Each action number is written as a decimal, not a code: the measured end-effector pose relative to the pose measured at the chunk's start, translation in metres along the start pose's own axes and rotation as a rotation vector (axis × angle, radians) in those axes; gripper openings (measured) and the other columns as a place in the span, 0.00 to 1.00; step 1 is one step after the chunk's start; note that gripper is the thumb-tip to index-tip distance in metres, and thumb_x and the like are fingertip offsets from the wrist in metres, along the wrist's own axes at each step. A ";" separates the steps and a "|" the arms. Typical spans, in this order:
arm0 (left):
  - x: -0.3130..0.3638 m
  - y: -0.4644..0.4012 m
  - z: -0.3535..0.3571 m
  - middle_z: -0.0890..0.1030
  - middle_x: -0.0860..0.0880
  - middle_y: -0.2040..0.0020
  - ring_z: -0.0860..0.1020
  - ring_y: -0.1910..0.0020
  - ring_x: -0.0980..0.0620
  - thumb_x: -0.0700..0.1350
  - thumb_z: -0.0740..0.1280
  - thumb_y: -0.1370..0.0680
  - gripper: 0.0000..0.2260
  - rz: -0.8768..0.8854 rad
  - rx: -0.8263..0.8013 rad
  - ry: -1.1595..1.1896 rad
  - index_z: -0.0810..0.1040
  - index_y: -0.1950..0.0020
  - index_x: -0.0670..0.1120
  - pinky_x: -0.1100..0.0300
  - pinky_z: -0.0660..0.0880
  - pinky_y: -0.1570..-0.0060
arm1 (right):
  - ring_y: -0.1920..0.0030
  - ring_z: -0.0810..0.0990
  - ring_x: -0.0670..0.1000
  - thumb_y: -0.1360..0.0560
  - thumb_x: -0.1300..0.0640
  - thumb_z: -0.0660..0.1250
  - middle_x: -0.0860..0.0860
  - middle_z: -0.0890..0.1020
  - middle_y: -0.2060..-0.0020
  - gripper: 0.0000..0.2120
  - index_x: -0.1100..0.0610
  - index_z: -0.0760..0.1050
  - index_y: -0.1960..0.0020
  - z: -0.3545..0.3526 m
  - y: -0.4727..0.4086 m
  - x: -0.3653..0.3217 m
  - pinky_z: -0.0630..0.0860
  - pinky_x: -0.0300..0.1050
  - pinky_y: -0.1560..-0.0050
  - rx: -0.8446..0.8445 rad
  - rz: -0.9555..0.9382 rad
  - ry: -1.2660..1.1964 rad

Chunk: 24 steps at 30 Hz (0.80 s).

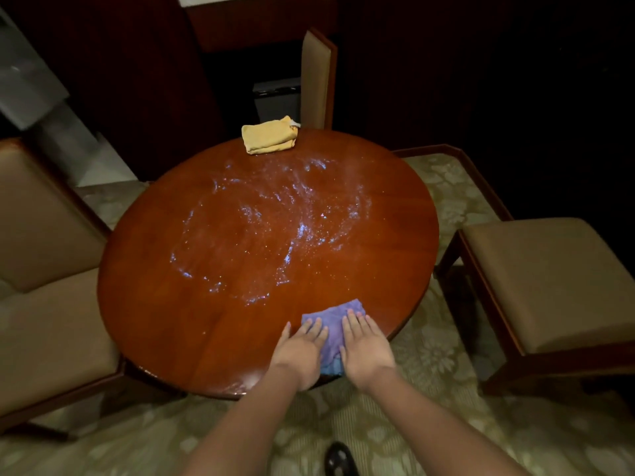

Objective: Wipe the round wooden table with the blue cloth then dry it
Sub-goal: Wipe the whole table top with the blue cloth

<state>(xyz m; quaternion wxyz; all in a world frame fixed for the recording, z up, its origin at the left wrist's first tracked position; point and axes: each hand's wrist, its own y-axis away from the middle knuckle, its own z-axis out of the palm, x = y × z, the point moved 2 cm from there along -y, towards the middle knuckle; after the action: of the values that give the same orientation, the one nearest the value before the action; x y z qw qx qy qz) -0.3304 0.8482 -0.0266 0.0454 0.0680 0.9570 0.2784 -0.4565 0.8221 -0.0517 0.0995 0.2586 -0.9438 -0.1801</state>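
both hands lay flat and released, fingers straight, pressing the blue cloth (335, 326) onto the round wooden table (165, 321) at its near edge: the left hand (302, 350) on the cloth's left part, the right hand (366, 348) on its right part, neither one grasping it. a tail of the cloth hung over the table's near rim between the wrists.

the step in hand looked like the wet wipe, barely begun. a wide patch of wet streaks and droplets (261, 228) glistened across the middle of the table, beyond the cloth. to do it well, the palms should probably keep even pressure and push the cloth away through that patch in overlapping passes, reaching the table's far side, with the hanging tail gathered up first so it does not drag.

the table top was polished, reddish, glossy veneer with grain running in wedges; it would likely show smears. the blue cloth looked soft, thin and rumpled. a folded yellow cloth (269, 135), thick and plush, sat at the far edge of the table, apparently kept for drying. padded tan chairs (549, 280) with dark wooden frames stood left, right and beyond the table, on a pale floral carpet (443, 341).
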 end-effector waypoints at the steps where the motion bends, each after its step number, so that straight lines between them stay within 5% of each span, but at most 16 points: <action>1: -0.003 -0.008 -0.003 0.44 0.51 0.21 0.43 0.23 0.52 0.47 0.50 0.17 0.26 0.003 -0.011 0.011 0.44 0.21 0.49 0.45 0.40 0.26 | 0.23 0.40 0.56 0.16 0.50 0.39 0.59 0.41 0.23 0.28 0.64 0.37 0.24 -0.001 -0.007 0.004 0.38 0.50 0.25 -0.003 -0.008 0.036; 15: -0.050 -0.107 -0.052 0.44 0.52 0.21 0.43 0.23 0.53 0.51 0.51 0.16 0.26 -0.010 0.016 0.047 0.45 0.21 0.49 0.44 0.39 0.27 | 0.23 0.38 0.56 0.17 0.51 0.40 0.59 0.38 0.24 0.28 0.64 0.35 0.24 -0.052 -0.122 0.042 0.37 0.50 0.26 -0.080 -0.055 0.230; 24: -0.035 -0.094 -0.055 0.46 0.51 0.21 0.45 0.22 0.52 0.48 0.53 0.18 0.26 -0.061 -0.008 0.060 0.49 0.21 0.48 0.43 0.40 0.27 | 0.23 0.39 0.56 0.16 0.51 0.39 0.60 0.39 0.24 0.28 0.65 0.35 0.24 -0.045 -0.104 0.044 0.38 0.50 0.25 -0.092 -0.059 0.213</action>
<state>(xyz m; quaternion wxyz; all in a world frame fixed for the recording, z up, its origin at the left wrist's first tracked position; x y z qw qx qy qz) -0.3123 0.7356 -0.0292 0.0257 0.0301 0.9584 0.2826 -0.4341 0.7026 -0.0475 0.2058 0.2990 -0.9107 -0.1973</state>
